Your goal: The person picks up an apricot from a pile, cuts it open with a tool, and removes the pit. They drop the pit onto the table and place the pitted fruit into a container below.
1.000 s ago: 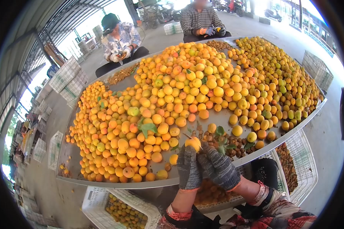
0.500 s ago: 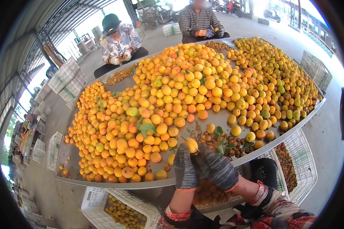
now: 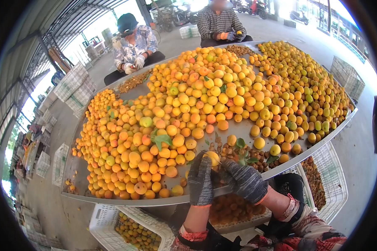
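My left hand (image 3: 200,180) wears a grey knit glove and is closed on a yellow-orange fruit (image 3: 212,158) at the tray's near edge. My right hand (image 3: 246,180), gloved the same way, has its fingers pressed together just right of that fruit; what they hold is too small to make out. Both hands are over the near rim of a large metal tray (image 3: 134,203). A big heap of similar fruit (image 3: 188,92) covers much of the tray. Brown pits (image 3: 255,155) and green leaves (image 3: 241,143) lie just beyond my right hand.
Two people (image 3: 134,46) (image 3: 218,23) with gloved hands sit at the far side. White crates stand below the near edge, one with fruit (image 3: 138,234), another with brown pieces (image 3: 314,180). More crates (image 3: 73,85) are stacked at left and right (image 3: 347,77).
My hands have moved slightly apart, and my right hand has shifted a little right. The far-left person's hands and head have moved slightly.
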Action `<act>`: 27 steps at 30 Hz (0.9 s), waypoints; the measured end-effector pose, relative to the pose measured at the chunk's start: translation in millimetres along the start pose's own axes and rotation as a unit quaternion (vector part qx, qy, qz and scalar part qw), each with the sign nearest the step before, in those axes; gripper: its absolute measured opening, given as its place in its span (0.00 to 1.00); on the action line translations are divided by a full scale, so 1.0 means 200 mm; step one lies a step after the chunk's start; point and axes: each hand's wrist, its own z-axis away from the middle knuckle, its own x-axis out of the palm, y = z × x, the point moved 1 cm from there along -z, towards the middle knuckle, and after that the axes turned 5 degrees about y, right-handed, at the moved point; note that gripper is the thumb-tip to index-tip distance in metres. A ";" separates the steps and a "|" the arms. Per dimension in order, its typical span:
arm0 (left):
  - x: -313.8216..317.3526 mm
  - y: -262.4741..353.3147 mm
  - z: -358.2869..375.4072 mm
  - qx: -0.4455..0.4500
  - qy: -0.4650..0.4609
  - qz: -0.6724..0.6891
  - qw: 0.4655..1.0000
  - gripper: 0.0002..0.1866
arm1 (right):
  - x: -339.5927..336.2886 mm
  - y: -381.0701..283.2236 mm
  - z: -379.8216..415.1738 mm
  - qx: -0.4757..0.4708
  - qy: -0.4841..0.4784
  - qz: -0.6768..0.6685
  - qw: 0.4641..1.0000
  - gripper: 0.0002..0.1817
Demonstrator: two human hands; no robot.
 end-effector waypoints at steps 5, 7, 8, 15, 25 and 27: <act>0.07 0.03 0.03 -0.052 -0.011 -0.018 0.998 0.15 | -0.01 0.00 -0.01 0.046 -0.084 0.048 0.994 0.17; 0.08 0.01 0.03 -0.026 -0.006 -0.009 1.000 0.14 | 0.05 0.09 0.01 0.050 -0.075 -0.109 0.990 0.19; 0.08 0.00 0.03 -0.025 -0.008 -0.009 1.000 0.14 | 0.06 0.14 0.01 0.051 -0.073 -0.109 0.990 0.19; 0.09 -0.02 0.04 0.067 -0.008 -0.075 0.995 0.15 | 0.03 0.11 0.02 0.243 -0.088 -0.428 0.866 0.16; 0.05 0.03 0.03 -0.101 -0.075 -0.038 0.991 0.17 | -0.14 0.10 -0.09 0.140 -0.016 -0.342 0.929 0.27; 0.03 -0.01 0.02 -0.100 -0.116 -0.082 0.985 0.18 | -0.14 0.07 -0.11 0.050 -0.070 -0.173 0.981 0.32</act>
